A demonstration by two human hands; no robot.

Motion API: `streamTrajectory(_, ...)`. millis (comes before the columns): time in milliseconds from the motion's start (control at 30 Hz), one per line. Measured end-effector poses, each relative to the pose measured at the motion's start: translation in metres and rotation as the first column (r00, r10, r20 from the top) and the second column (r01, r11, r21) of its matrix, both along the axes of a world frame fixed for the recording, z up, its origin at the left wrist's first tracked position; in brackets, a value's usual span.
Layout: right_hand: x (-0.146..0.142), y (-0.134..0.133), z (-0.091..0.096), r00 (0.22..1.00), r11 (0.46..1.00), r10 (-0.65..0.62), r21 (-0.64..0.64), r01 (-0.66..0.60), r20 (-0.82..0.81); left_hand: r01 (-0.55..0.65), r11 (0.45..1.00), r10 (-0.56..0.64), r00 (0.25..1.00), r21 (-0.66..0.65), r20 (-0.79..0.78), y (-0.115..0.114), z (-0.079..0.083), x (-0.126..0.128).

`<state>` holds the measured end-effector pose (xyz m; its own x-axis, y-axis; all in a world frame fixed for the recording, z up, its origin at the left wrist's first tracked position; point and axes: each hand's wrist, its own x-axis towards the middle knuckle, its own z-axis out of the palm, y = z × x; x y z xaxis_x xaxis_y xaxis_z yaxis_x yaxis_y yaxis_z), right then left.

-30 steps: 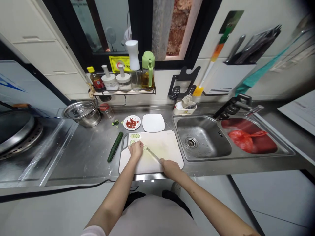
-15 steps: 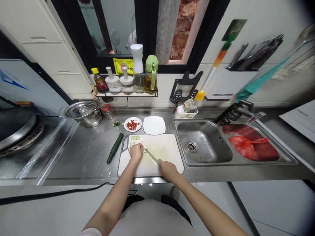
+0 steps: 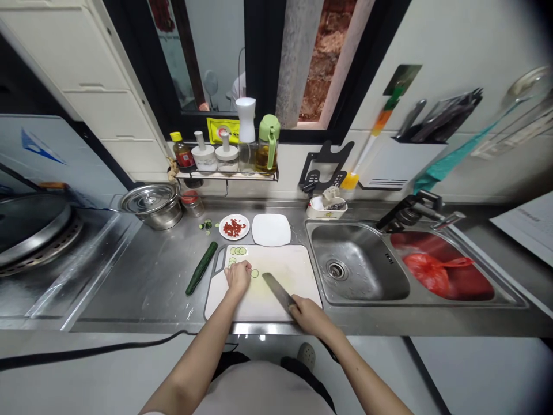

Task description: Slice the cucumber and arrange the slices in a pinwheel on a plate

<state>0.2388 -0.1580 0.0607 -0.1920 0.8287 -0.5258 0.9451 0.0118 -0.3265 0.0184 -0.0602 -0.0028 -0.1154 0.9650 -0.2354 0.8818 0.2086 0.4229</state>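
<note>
My right hand point(image 3: 307, 314) grips a kitchen knife point(image 3: 279, 291), its blade tilted over the white cutting board point(image 3: 276, 311) and apart from the slices. My left hand point(image 3: 238, 276) rests on the board's left part with fingers curled together; whatever they hold is hidden. Just right of those fingertips lies a thin round cucumber slice point(image 3: 254, 273). More cucumber slices point(image 3: 237, 251) form rows at the board's upper left, partly covered by my left hand. A whole dark green cucumber point(image 3: 201, 268) lies on the counter left of the board.
Behind the board stand a plate of chopped red pieces point(image 3: 234, 227) and a white square plate point(image 3: 271, 230). Green scraps point(image 3: 207, 225) lie near a steel pot point(image 3: 153, 206). To the right is a double sink point(image 3: 358, 259) with a red bag point(image 3: 427, 274). A seasoning rack point(image 3: 227, 176) hangs above.
The knife has moved right, away from the slice by my left fingertips, and its blade now shows its broad side. My left hand stays nearly in place. The camera view has tilted slightly upward.
</note>
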Motion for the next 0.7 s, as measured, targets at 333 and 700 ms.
streamTrajectory(333,0.006,0.026,-0.010,0.951,0.954,-0.283,0.140,0.265,0.127,0.033,0.999,-0.032,0.999,0.030,-0.031,-0.010,0.005,0.006)
streamTrajectory(700,0.001,0.029,-0.018,0.954,0.967,-0.238,0.136,0.216,0.180,0.026,0.999,-0.027,0.999,0.019,0.024,-0.017,0.012,0.015)
